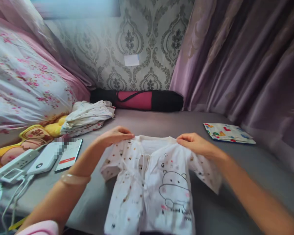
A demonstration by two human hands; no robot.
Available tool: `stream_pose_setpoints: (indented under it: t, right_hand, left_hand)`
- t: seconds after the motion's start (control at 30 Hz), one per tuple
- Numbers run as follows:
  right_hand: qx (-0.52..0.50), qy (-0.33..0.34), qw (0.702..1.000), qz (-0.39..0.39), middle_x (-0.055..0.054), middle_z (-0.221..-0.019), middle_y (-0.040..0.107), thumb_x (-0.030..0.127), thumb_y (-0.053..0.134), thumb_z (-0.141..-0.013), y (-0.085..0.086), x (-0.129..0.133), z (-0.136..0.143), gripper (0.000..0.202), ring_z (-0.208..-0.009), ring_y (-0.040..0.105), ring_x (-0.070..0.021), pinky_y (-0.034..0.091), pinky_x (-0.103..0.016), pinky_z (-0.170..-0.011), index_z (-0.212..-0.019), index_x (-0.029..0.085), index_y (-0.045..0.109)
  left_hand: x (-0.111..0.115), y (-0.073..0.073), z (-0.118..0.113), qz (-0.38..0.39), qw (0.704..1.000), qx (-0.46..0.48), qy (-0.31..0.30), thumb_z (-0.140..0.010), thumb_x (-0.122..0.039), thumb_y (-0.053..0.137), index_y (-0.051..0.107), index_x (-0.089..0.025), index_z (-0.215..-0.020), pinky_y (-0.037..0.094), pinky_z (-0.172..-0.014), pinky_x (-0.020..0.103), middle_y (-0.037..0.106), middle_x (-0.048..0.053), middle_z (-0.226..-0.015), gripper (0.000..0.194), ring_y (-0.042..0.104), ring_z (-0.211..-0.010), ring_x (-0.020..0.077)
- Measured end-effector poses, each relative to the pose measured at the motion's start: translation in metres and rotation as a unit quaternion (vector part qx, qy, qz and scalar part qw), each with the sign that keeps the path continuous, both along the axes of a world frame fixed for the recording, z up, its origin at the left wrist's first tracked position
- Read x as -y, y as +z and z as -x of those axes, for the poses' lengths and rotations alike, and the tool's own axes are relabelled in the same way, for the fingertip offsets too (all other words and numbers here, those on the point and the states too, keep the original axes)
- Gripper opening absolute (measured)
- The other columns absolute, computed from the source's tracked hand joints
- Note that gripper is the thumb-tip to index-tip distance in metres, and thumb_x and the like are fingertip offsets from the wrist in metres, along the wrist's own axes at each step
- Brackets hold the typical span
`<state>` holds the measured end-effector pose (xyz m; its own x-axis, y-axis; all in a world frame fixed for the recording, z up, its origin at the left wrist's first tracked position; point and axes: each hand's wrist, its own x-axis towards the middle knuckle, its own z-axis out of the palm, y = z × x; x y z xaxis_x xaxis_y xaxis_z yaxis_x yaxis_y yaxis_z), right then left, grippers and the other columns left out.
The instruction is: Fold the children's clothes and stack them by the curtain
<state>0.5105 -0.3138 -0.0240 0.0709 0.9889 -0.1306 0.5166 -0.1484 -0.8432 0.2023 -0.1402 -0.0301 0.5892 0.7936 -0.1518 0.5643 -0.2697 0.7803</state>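
In the head view, a white baby wrap shirt [149, 186] is spread wide between 2 hands, over a smooth gray sheet [159, 122]. The left hand [116, 135] pinches 1 shoulder by the neckline, thumb against fingers; the right hand [194, 143] grips the other shoulder the same way. The soft, thin cloth creases around its front ties, with small speckled prints on the sleeves and 1 front panel, and a rounded cartoon animal outlined on the other. Whether the hem touches the sheet, I cannot tell. A pale, glossy bangle [75, 179] rings the left wrist.

Beyond the left arm lie a flat, glass-faced phone [68, 158], a rounded white plastic power bank [42, 160] and a long power strip [24, 160] with cables. Near them are a plush yellow cushion [33, 135] and a crumpled heap of printed cotton [91, 114]. A cylindrical black-and-magenta bag [134, 99] rests by the damask wallpaper [150, 42]; at right, a flat, colorfully printed rectangle [229, 133] lies near satiny mauve curtains [235, 49].
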Motion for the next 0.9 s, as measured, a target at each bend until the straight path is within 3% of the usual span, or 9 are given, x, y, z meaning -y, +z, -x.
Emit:
stream_pose_setpoints:
  t: [0.03,0.1,0.2,0.37,0.6,0.9]
  right_hand:
    - [-0.001,-0.004,1.000,0.000,0.000,-0.068,0.065,0.046,0.061,-0.076,-0.021,-0.009,-0.004,0.031,-0.061,0.055,-0.0126,0.041,-0.023,-0.055,-0.076,0.016,0.069]
    - [0.002,-0.015,1.000,-0.006,-0.002,-0.071,0.066,0.042,0.057,-0.076,-0.059,-0.025,-0.012,0.030,-0.064,0.056,-0.0136,0.042,-0.024,-0.058,-0.077,0.015,0.069]
    - [0.042,-0.021,0.998,-0.035,-0.003,-0.072,0.066,0.041,0.052,-0.077,-0.097,-0.041,-0.022,0.032,-0.067,0.057,-0.0154,0.043,-0.026,-0.061,-0.079,0.014,0.069]
    - [0.118,0.029,0.991,-0.060,-0.004,-0.077,0.068,0.041,0.049,-0.081,-0.115,-0.051,-0.031,0.033,-0.070,0.058,-0.0167,0.043,-0.027,-0.063,-0.084,0.015,0.070]
    - [0.098,0.048,0.993,-0.038,-0.003,-0.077,0.068,0.043,0.048,-0.085,-0.126,-0.059,-0.045,0.035,-0.070,0.058,-0.0168,0.043,-0.026,-0.062,-0.087,0.016,0.069]
    - [0.180,0.043,0.981,-0.057,-0.004,-0.081,0.069,0.037,0.046,-0.088,-0.118,-0.087,-0.068,0.032,-0.076,0.060,-0.0183,0.043,-0.027,-0.068,-0.088,0.016,0.070]
  left_hand:
    - [-0.009,-0.025,-0.005,0.055,0.998,-0.015,-0.030,-0.064,-0.061,0.068,0.072,-0.015,-0.074,0.025,-0.041,0.021,0.052,-0.002,-0.052,0.048,0.041,-0.045,0.0088]
    - [-0.023,-0.065,-0.013,0.084,0.995,-0.014,-0.041,-0.066,-0.062,0.066,0.072,-0.014,-0.080,0.025,-0.043,0.021,0.050,-0.003,-0.054,0.050,0.039,-0.047,0.0086]
    - [-0.034,-0.095,-0.021,0.069,0.996,-0.022,-0.044,-0.067,-0.063,0.064,0.071,-0.013,-0.082,0.023,-0.044,0.022,0.047,-0.004,-0.053,0.052,0.034,-0.047,0.0081]
    - [-0.043,-0.095,-0.026,0.075,0.992,-0.034,-0.100,-0.066,-0.062,0.066,0.073,-0.013,-0.086,0.025,-0.046,0.021,0.054,-0.002,-0.059,0.053,0.038,-0.051,0.0088]
    - [-0.049,-0.091,-0.035,0.038,0.990,-0.013,-0.132,-0.068,-0.060,0.066,0.075,-0.012,-0.085,0.026,-0.047,0.021,0.056,-0.001,-0.059,0.052,0.037,-0.052,0.0083]
    - [-0.071,-0.093,-0.071,-0.011,0.992,0.007,-0.124,-0.070,-0.056,0.061,0.070,-0.010,-0.076,0.025,-0.046,0.021,0.047,-0.002,-0.053,0.048,0.035,-0.049,0.0079]
